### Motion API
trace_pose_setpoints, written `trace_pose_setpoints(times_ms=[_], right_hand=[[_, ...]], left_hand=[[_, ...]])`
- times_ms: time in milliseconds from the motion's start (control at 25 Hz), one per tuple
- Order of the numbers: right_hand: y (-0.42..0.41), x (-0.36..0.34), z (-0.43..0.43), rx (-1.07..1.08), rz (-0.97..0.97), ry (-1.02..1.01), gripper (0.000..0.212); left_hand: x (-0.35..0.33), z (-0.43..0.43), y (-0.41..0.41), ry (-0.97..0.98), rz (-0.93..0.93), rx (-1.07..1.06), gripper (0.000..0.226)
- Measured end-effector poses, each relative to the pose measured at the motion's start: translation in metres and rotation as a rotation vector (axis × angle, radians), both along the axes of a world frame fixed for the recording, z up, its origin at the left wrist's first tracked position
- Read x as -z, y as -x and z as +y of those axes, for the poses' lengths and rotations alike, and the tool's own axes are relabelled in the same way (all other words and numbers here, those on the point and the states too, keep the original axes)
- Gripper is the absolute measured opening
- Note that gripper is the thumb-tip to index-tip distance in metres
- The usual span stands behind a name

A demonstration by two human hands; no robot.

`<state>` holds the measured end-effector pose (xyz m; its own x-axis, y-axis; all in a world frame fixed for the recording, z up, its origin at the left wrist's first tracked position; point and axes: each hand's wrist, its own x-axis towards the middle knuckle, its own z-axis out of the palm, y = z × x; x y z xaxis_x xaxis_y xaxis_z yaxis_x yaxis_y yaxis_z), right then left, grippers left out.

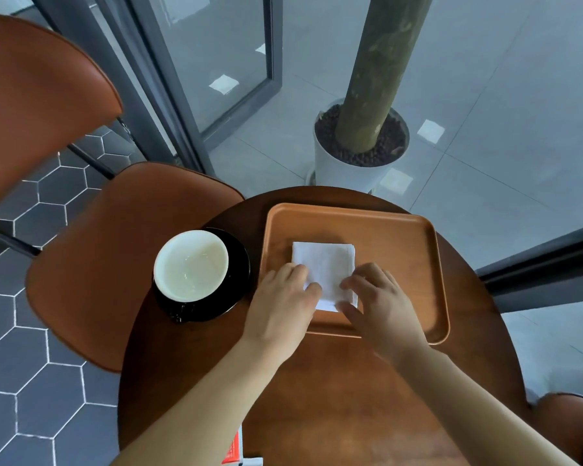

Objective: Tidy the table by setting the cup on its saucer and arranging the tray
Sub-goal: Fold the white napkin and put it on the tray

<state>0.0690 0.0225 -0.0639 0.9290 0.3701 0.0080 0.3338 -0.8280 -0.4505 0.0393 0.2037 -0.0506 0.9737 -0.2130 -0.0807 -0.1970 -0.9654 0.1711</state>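
A black cup with a white inside (191, 265) stands on its black saucer (239, 260) at the left of the round wooden table (317, 398). To its right lies an orange-brown tray (401, 230) with a folded white napkin (327, 264) in its middle. My left hand (283, 307) holds the napkin's near left edge between thumb and fingers. My right hand (381, 304) rests its fingers on the napkin's near right corner. Both hands cover the napkin's near edge.
A brown chair (115, 257) stands close against the table's left side. A white planter with a thick trunk (360, 153) sits on the floor behind the table, by glass panels. Another brown seat (572, 422) shows at the lower right.
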Motion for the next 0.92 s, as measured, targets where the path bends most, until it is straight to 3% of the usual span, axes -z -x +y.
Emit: trace_pose_setpoints(times_ms=[400,920], right_hand=[[-0.037,0.009,0.030,0.025,0.004,-0.050,0.016],[-0.060,0.013,0.045,0.044,-0.002,-0.047,0.017]], left_hand=[[0.000,0.008,-0.025,-0.017,-0.003,-0.180,0.020],[0.009,0.016,-0.050,-0.016,-0.018,-0.211,0.020]])
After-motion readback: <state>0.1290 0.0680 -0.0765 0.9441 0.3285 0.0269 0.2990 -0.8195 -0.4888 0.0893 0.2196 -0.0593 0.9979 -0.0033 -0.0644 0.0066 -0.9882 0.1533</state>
